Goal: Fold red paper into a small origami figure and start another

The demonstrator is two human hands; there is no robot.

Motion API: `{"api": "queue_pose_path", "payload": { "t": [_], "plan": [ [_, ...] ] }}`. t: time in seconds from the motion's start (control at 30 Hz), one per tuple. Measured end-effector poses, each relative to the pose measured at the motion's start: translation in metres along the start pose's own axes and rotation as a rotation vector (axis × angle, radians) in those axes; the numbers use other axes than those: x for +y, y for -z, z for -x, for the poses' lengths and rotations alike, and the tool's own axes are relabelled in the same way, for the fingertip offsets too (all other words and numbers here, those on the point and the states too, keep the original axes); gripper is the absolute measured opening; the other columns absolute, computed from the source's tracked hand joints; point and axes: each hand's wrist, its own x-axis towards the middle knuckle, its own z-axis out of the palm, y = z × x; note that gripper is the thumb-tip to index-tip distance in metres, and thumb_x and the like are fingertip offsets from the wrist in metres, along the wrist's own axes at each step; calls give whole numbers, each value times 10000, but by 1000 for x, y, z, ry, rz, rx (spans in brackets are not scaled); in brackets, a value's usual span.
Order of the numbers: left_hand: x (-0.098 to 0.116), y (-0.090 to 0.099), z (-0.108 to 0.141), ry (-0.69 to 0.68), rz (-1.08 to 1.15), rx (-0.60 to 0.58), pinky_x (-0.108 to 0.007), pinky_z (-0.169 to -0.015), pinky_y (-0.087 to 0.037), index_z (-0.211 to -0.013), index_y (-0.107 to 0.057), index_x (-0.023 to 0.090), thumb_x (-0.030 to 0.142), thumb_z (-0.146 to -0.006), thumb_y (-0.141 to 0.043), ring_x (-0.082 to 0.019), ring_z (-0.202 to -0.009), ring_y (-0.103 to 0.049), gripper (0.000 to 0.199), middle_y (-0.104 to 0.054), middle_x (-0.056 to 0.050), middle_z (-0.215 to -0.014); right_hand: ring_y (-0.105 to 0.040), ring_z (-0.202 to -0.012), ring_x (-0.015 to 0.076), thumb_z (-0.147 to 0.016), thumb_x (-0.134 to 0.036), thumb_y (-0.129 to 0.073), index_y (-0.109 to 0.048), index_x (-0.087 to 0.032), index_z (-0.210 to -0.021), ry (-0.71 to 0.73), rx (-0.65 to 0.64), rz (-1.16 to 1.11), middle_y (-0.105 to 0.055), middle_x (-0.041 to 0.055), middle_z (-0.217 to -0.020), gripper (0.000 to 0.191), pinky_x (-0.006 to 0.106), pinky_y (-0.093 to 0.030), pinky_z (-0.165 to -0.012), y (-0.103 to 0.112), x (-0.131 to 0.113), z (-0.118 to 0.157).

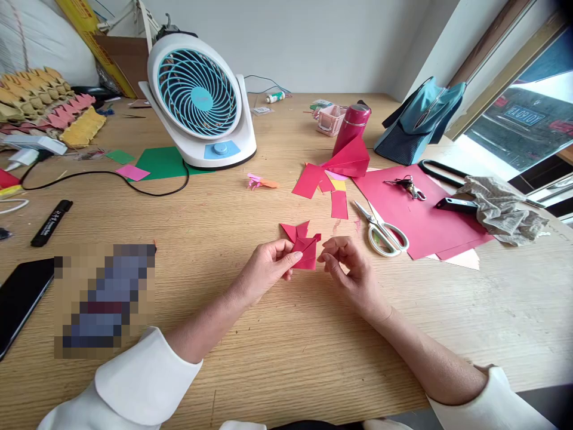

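Observation:
My left hand [271, 266] pinches a small folded red paper piece [306, 255] between thumb and fingers. Pointed flaps stick up at its top left, and a small folded tab stands at its upper right corner. Just beside the paper's right edge is my right hand [351, 272], its fingers loosely curled and a little apart, with nothing visible in them. White-handled scissors [385, 232] lie partly spread on the table, beyond the right hand. Cut red paper pieces [308, 181] are scattered farther back.
A white and blue fan [197, 98] stands at the back left. Large red sheets [421, 203] carry keys [408, 186] on the right. Around these are a red bottle [353, 122], a blue bag [421, 125], a black marker [51, 223] and a phone [22, 298].

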Motion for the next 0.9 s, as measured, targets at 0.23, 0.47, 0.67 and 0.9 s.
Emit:
{"api": "queue_pose_path", "payload": {
  "t": [0.23,0.47,0.67,0.9],
  "plan": [
    [0,0,2,95,101,-55,-201,-530,-376,-848,-651,133,448,-798,-735,-51,-545,-457,330,-586,16,-730,-631,-818,173,-943,-104,-509,-617,-234,-1105,355,-196,330,-668,60,-935,234,318,-509,-729,13,1,-4],
    [-2,6,0,205,158,-127,-190,-551,-389,-861,-670,131,404,-743,-806,-60,-591,-535,328,-614,14,-722,-660,-862,184,-912,-108,-590,-639,-222,-1042,379,-217,278,-677,61,-932,179,333,-533,-767,18,7,-6],
    [7,5,2,211,113,-170,-200,-579,-428,-847,-679,134,357,-741,-797,-84,-639,-599,273,-693,-22,-778,-657,-823,183,-931,-191,-624,-654,-226,-949,308,-206,194,-690,49,-880,50,343,-526,-756,20,5,-9],
    [11,0,5,189,67,-160,-205,-579,-451,-825,-673,140,300,-767,-745,-110,-674,-644,185,-725,-46,-817,-621,-806,174,-924,-318,-654,-642,-215,-870,17,-151,-97,-646,42,-862,117,346,-514,-767,10,5,-5]
  ]
}}
